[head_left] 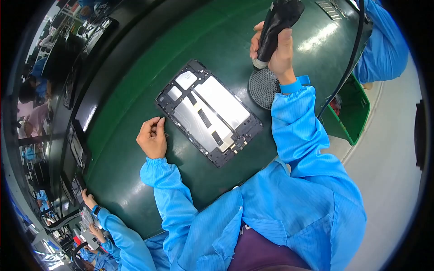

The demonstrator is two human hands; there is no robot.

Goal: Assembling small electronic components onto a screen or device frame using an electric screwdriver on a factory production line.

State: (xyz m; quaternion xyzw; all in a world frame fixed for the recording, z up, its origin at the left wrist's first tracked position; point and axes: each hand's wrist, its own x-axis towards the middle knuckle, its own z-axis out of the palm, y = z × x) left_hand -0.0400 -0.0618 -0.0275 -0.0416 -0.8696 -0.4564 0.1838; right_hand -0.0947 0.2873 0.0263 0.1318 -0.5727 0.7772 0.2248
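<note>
A tablet housing [205, 118], black-framed with silver panels and dark strips inside, lies open and slanted on the green work mat. By its left edge is my left hand [153, 139], the fingers curled in and thumb meeting forefinger; whatever they may pinch is too small to make out. My right hand [281, 50] is wrapped round a black electric screwdriver [276, 27], held up at the far right with its pale lower end pointing down. Below that end sits a round grey tray [262, 89] full of small holes, partly covered by my right hand and wrist.
A green bin [357, 118] stands at the right beyond the mat's edge, a black cable [347, 67] hanging before it. Small parts lie in a pale rack [329, 10] at the far right. At the lower left a co-worker's blue sleeve [122, 235] reaches along the bench.
</note>
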